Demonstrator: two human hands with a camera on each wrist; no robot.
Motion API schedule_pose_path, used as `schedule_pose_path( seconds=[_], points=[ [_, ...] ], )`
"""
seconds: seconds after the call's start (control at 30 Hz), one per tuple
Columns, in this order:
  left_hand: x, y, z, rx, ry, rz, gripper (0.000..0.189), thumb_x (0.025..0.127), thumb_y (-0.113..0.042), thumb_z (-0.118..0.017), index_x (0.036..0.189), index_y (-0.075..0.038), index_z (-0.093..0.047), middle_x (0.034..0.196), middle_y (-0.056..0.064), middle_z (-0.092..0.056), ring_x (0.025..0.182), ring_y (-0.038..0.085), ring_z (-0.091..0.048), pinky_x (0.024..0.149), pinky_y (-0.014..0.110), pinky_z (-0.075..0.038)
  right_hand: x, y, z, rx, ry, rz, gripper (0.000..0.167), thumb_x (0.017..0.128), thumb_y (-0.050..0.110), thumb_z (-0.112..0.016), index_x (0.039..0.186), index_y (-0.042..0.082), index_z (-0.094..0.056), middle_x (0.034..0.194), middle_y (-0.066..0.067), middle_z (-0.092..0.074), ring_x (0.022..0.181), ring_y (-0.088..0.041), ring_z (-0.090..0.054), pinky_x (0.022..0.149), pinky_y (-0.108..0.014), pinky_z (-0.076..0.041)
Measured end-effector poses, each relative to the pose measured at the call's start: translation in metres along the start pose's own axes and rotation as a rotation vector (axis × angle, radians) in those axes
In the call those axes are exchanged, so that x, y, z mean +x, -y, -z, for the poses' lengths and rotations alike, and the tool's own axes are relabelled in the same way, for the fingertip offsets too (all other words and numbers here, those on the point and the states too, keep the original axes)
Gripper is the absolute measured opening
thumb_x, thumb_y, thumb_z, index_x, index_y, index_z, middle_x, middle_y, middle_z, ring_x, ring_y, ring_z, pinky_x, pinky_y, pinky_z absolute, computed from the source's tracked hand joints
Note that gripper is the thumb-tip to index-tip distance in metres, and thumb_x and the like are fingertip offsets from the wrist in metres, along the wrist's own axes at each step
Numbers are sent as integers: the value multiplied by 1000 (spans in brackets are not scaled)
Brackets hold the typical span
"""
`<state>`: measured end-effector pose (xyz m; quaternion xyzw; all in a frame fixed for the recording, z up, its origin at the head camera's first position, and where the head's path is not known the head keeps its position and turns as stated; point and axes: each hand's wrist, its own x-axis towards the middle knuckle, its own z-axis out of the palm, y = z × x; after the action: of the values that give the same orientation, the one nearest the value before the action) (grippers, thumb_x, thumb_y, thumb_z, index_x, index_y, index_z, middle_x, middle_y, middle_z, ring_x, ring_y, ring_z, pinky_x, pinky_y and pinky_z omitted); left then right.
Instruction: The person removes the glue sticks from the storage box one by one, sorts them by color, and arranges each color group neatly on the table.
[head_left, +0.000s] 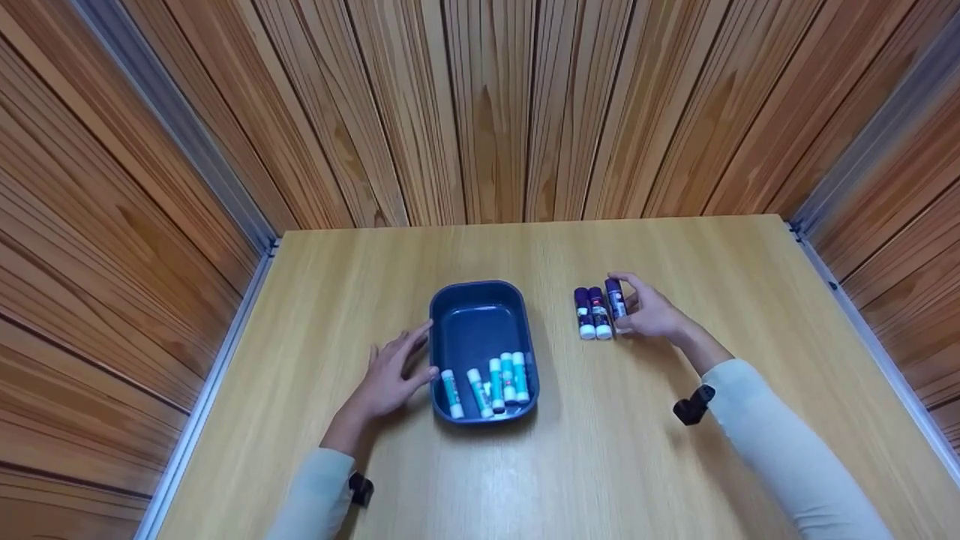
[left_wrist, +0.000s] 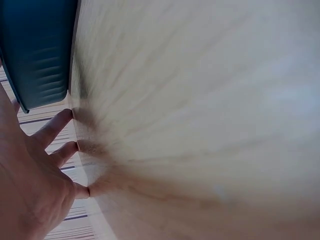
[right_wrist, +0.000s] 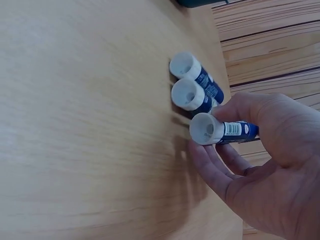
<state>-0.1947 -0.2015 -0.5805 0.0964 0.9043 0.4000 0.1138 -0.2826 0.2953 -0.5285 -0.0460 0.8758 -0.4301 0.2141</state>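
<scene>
My right hand [head_left: 651, 311] pinches a dark purple glue stick [head_left: 616, 298] with a white base between thumb and fingers. In the right wrist view this glue stick [right_wrist: 232, 131] shows its hollow white end and a barcode. Just left of it, two similar purple glue sticks [head_left: 582, 312] lie side by side on the table. My left hand [head_left: 390, 375] is spread beside the dark blue bin [head_left: 484, 285], thumb and index fingertip at its left rim. In the left wrist view the other fingertips [left_wrist: 64, 117] rest on the tabletop next to the bin.
Several teal glue sticks [head_left: 496, 382] with white caps lie in the near end of the bin. The wooden table [head_left: 600, 465] meets plank walls [head_left: 495, 112] at the back and sides, with metal rails [head_left: 202, 390] along the side edges.
</scene>
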Motion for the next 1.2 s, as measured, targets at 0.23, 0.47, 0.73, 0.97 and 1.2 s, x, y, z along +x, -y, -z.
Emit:
schedule_pose_path(
  seconds=[0.23, 0.47, 0.73, 0.97, 1.2],
  points=[
    [0, 0, 0, -2, -7, -1, 82, 107, -57, -70, 176, -53, -26, 184, 0, -42, 178, 45, -18, 137, 82, 12, 1, -8, 1, 32, -2, -3, 98, 103, 1, -71, 181, 16, -14, 151, -37, -49, 129, -42, -57, 91, -35, -56],
    [0, 1, 0, -12, -3, -2, 81, 108, -58, -69, 175, -56, -25, 184, -2, -42, 179, 43, -16, 138, 81, 12, 2, -8, 1, 39, 11, -13, 98, 103, 2, -73, 181, 15, -15, 148, -35, -49, 128, -39, -57, 89, -31, -55],
    [0, 0, -1, -24, -8, -6, 80, 107, -58, -70, 175, -56, -26, 184, -3, -43, 179, 43, -16, 138, 81, 12, 2, -4, 1, 43, 59, -43, 96, 106, 4, -72, 181, 15, -15, 150, -32, -49, 125, -37, -60, 85, -29, -58],
    [-2, 0, -1, -16, -4, -2, 81, 107, -57, -70, 176, -54, -26, 184, -3, -41, 180, 43, -16, 138, 81, 13, 3, -3, -1, 45, 64, -70, 92, 108, 6, -70, 182, 14, -16, 154, -33, -48, 133, -41, -57, 91, -29, -57],
    [-1, 0, -1, -13, -10, -4, 82, 107, -57, -70, 176, -54, -26, 184, -1, -43, 179, 44, -16, 137, 82, 12, 3, -2, -1, 61, 56, -72, 90, 108, 6, -69, 182, 15, -17, 155, -34, -49, 134, -40, -56, 91, -29, -57]
  ],
)
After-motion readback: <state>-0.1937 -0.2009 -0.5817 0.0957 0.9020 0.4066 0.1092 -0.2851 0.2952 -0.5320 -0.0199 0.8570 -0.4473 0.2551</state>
